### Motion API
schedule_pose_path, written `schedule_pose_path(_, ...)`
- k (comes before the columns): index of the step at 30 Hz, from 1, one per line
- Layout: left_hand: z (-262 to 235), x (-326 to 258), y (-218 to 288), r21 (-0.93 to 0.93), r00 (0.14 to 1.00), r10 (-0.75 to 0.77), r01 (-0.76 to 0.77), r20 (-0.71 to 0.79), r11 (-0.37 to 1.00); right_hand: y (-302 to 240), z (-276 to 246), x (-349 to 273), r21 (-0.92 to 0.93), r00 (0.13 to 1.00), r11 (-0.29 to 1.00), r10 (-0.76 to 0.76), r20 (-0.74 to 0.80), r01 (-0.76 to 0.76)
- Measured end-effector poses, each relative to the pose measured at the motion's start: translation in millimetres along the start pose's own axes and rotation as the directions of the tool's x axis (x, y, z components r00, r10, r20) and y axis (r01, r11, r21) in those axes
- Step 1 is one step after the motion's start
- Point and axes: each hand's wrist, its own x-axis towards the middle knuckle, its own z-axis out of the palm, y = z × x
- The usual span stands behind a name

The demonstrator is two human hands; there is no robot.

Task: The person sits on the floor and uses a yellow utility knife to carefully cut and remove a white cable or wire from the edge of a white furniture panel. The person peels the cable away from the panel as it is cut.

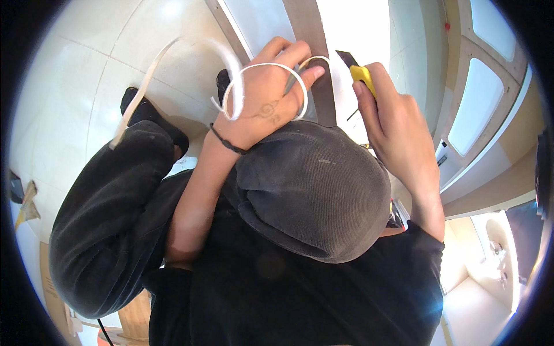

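Observation:
My left hand [265, 95] is closed over a brown-edged board [309, 23], just beyond my raised knee. A thin white strip [303, 104] runs between its thumb and forefinger and curls in loops over the back of the hand. Part of that strip arcs out to the left, blurred by motion. In my right hand [398, 121] is a yellow utility knife [362, 78], its dark blade out and pointing up and left, apart from the board. The knife's lower end is hidden in my palm.
My bent knee [314, 190] in dark cloth fills the middle, between my arms. Pale floor tiles [75, 69] lie at the left. At the right stands a curved wooden frame with white panels [476, 106]. A brush-like thing [27, 205] lies at the far left.

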Motion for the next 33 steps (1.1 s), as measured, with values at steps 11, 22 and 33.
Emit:
schedule_pose_path(11, 23.8, -6.9, -16.6, -0.067, 0.997, -0.068, 0.071, 0.045, 0.995, -4.0, 11.0, 10.5, -0.126, 0.997, 0.992, -0.005, 0.072, 0.015)
schedule_pose_path(22, 26.9, -7.9, -24.3, -0.181, 0.994, -0.082, 0.093, 0.067, 0.979, -8.0, 7.5, 8.1, -0.125, 0.995, 0.992, 0.015, 0.1, -0.002)
schedule_pose_path(33, 21.2, -12.2, -32.2, -0.319, 0.99, -0.022, 0.066, 0.14, 0.945, -3.7, 6.2, 3.1, -0.071, 0.982, 0.997, 0.056, 0.178, -0.044)
